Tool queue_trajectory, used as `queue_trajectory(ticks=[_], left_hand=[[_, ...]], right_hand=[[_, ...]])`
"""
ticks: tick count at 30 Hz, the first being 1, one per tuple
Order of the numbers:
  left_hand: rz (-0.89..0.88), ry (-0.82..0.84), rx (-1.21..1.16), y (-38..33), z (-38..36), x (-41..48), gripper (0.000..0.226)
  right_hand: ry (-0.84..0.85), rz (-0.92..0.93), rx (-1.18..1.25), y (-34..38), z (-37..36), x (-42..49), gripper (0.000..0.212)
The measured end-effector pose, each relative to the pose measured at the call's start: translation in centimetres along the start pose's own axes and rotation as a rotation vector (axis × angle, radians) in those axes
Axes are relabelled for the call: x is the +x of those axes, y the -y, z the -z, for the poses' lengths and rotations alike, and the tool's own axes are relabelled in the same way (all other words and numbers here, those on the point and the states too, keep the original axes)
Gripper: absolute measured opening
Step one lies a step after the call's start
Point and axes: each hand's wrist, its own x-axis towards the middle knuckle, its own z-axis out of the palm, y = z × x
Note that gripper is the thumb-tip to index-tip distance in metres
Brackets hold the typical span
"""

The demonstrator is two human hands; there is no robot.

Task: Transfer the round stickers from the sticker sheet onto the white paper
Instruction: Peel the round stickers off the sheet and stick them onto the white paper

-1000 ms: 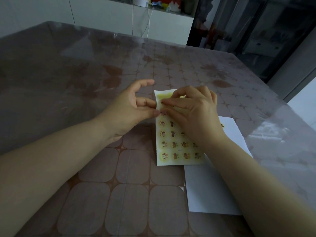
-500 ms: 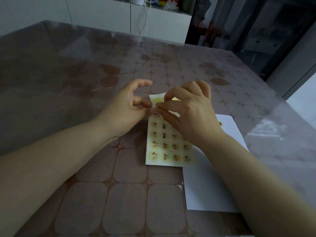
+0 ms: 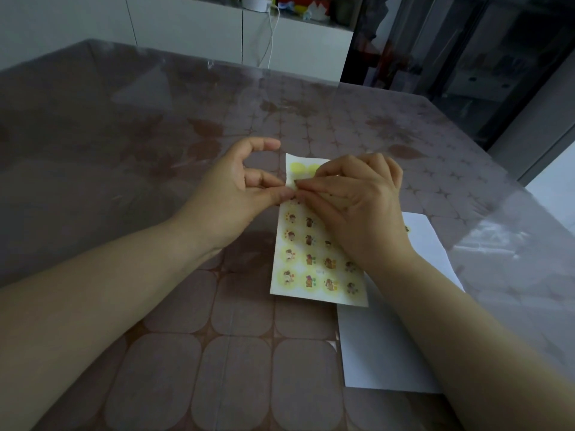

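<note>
The left hand (image 3: 236, 194) is pinching the left edge of the sticker sheet (image 3: 311, 265), which is lying on the worktop (image 3: 174, 368) and partly overlapping the white paper (image 3: 379, 353), while the right hand (image 3: 361, 206) is pinching the sheet just beside it with curled fingertips.

We are looking down on a desk (image 3: 186, 368) that is wearing a brown cloth patterned with rounded squares. A clear, glossy cover is lying over it, catching pale reflections toward the far and right edges. Two things are resting directly on it. A sticker sheet (image 3: 298, 275), pale yellow with rows of round stickers (image 3: 309, 259), is lying near the middle. A white paper (image 3: 373, 353) is lying just to its right and nearer us, and the sheet's near right corner is overlapping the paper's left edge.
</note>
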Motion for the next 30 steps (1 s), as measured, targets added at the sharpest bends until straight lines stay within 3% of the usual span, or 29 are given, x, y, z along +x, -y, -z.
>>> queue_trajectory(ticks=[14, 22, 27, 30], left_hand=[[-0.062, 0.054, 0.147, -0.42, -0.10, -0.44, 0.054], [-0.068, 0.060, 0.200, -0.26, 0.01, -0.48, 0.056], [-0.050, 0.124, 0.191, -0.15, 0.09, -0.55, 0.058], [-0.064, 0.168, 0.230, -0.12, 0.03, -0.74, 0.048]], right_hand=[[0.077, 0.110, -0.040, -0.17, 0.44, 0.18, 0.015], [0.093, -0.090, 0.105, -0.48, 0.23, 0.11, 0.018], [0.127, -0.206, 0.198, -0.67, 0.40, 0.29, 0.009], [0.199, -0.270, 0.319, -0.50, 0.98, 0.47, 0.006]])
